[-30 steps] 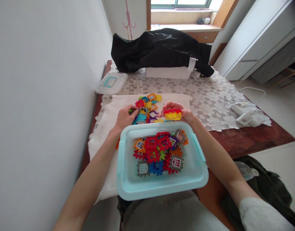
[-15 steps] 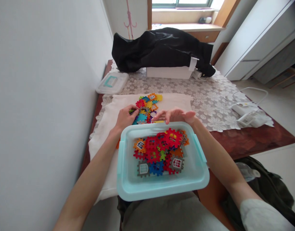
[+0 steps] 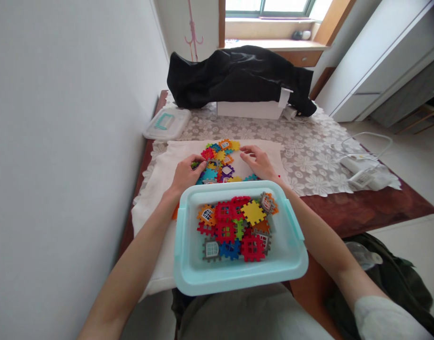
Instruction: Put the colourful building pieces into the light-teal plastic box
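Currently left hand (image 3: 186, 174) pinches tile at left edge of tile pile (image 3: 220, 163); right hand (image 3: 260, 163) open, empty, right of pile. Bin (image 3: 188, 274) nearer body than pile. Best grab several tiles together, lift clear of rim.

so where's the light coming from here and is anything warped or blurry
Head view: daylight enters from the window at the top, bright and slightly washed out; wide-angle lens bends the wall and cabinet edges; the tub, left hand and right hand look sharp, with soft shadows only.
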A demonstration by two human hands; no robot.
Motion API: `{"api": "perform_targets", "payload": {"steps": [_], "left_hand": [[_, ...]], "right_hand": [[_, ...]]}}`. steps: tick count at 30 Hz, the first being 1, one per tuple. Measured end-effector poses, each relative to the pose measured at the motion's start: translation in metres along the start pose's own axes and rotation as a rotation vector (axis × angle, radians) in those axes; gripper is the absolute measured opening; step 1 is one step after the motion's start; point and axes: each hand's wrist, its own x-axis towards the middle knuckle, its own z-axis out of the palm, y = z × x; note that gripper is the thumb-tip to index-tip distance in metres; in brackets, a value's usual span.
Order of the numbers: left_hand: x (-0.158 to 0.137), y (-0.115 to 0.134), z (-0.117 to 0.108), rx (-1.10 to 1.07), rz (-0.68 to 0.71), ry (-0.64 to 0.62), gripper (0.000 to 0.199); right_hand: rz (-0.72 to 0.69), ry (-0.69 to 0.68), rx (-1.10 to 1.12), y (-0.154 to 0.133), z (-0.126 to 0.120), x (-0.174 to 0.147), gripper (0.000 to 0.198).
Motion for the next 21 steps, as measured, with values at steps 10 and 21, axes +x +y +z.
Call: {"api": "perform_targets", "payload": {"steps": [10, 21], "left_hand": [[0.000, 0.001, 0.000, -0.033, -0.008, 0.023, 0.033], [0.004, -0.007, 0.004, 0.006, 0.032, 0.017, 0.034]], "right_hand": [[0.219, -0.118, -0.480, 0.020, -0.075, -0.004, 0.059], [-0.001, -0.131, -0.233, 0.033, -0.039, -0.072, 0.069]]}}
